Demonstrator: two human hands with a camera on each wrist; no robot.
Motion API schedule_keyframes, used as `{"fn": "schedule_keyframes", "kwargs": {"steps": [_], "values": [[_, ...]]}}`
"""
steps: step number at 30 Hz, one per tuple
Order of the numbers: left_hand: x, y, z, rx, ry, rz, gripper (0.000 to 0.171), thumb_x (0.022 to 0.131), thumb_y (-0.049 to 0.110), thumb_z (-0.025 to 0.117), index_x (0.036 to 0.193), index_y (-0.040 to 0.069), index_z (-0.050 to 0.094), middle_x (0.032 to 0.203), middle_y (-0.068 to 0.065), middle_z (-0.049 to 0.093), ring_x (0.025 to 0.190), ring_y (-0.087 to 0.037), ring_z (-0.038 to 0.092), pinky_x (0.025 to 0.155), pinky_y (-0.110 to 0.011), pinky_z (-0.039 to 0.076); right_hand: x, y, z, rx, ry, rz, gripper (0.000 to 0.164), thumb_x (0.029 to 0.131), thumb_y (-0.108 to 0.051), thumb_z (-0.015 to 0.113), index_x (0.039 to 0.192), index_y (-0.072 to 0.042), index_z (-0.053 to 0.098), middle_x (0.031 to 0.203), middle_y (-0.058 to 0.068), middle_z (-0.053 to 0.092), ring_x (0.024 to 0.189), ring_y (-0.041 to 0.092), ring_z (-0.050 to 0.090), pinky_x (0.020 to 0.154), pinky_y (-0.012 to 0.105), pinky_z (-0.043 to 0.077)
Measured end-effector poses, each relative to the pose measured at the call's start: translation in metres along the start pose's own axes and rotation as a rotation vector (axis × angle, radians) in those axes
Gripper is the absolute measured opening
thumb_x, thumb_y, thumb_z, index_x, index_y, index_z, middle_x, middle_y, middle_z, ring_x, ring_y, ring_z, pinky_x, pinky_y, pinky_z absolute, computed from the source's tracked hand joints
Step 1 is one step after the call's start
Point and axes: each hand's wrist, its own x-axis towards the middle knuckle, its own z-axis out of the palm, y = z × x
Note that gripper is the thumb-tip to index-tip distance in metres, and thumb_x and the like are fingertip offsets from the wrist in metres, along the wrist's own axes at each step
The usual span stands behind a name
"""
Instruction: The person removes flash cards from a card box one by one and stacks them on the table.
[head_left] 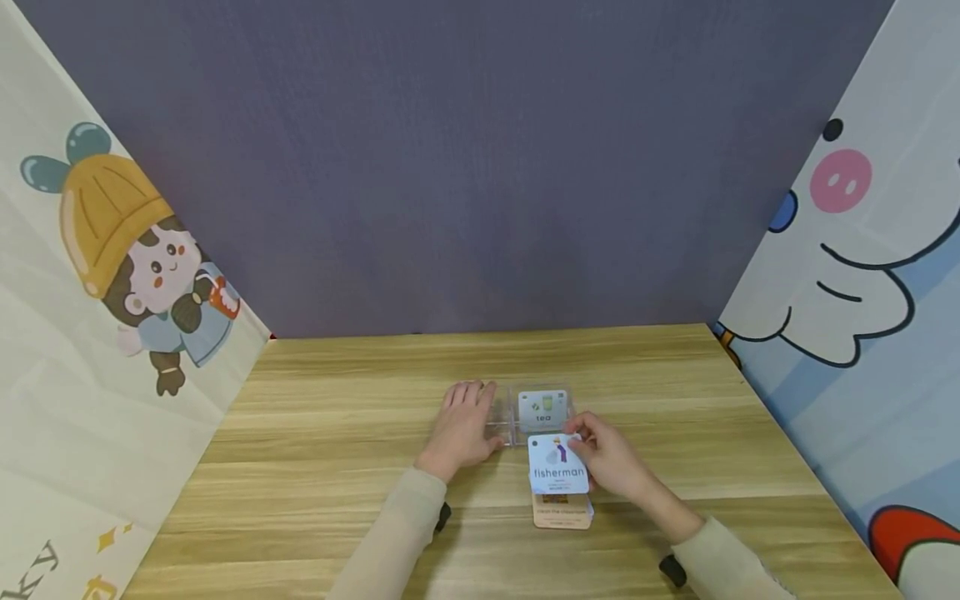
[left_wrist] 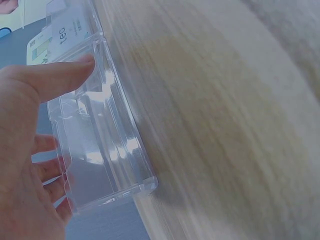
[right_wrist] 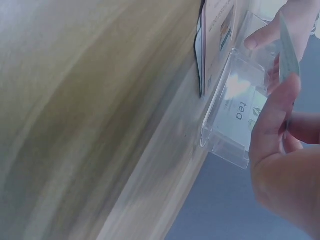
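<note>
A clear plastic box (head_left: 512, 433) with two compartments lies on the table. Its right compartment holds a "tea" card (head_left: 543, 410); in the left wrist view the left one looks bare. My left hand (head_left: 462, 423) holds the box at its left part, thumb (left_wrist: 65, 75) on the near side and fingers (left_wrist: 50, 170) at the other side. My right hand (head_left: 611, 458) pinches a white "fisherman" card (head_left: 558, 471) by its right edge, tilted in front of the box. Below that card a small stack of cards (head_left: 562, 515) with an orange-toned top card lies on the table, partly covered.
The wood-grain table (head_left: 300, 483) ends at a dark grey-purple panel (head_left: 480, 167) at the back. Printed cloth with a cartoon child (head_left: 157, 267) hangs at the left, and cloth with a white cartoon animal (head_left: 847, 275) at the right.
</note>
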Motion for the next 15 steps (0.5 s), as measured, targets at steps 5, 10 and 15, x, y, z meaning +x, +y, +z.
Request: {"fn": "schedule_keyframes", "kwargs": {"steps": [5,10,15], "values": [[-0.0001,-0.0008,-0.0005,0.003,0.003,0.000,0.098,0.084,0.054,0.077,0.158,0.008,0.032,0.151,-0.012,0.043,0.140,-0.031,0.036,0.124,-0.047,0.019,-0.0024,0.0016,0.0023,-0.011,-0.010,-0.016,0.014,0.097,0.003,0.060,0.109,-0.005,0.061,0.088,0.007,0.054,0.058,0.015,0.054,0.039,0.027,0.048],[-0.0011,-0.0006,-0.0001,-0.002,0.019,0.009,0.097,0.084,0.053,0.078,0.157,0.006,0.034,0.151,-0.014,0.043,0.141,-0.032,0.036,0.123,-0.047,0.020,-0.0054,0.0023,0.0036,-0.018,-0.016,-0.008,0.014,0.098,0.002,0.060,0.110,-0.005,0.062,0.089,0.007,0.053,0.061,0.016,0.054,0.041,0.026,0.048],[-0.0012,-0.0004,0.0003,-0.005,0.021,0.010,0.098,0.084,0.053,0.078,0.157,0.006,0.034,0.150,-0.013,0.043,0.140,-0.032,0.036,0.123,-0.047,0.021,-0.0052,0.0035,0.0024,-0.045,-0.010,-0.016,0.015,0.097,0.002,0.061,0.111,-0.003,0.063,0.089,0.005,0.054,0.074,0.017,0.054,0.056,0.024,0.049]]}}
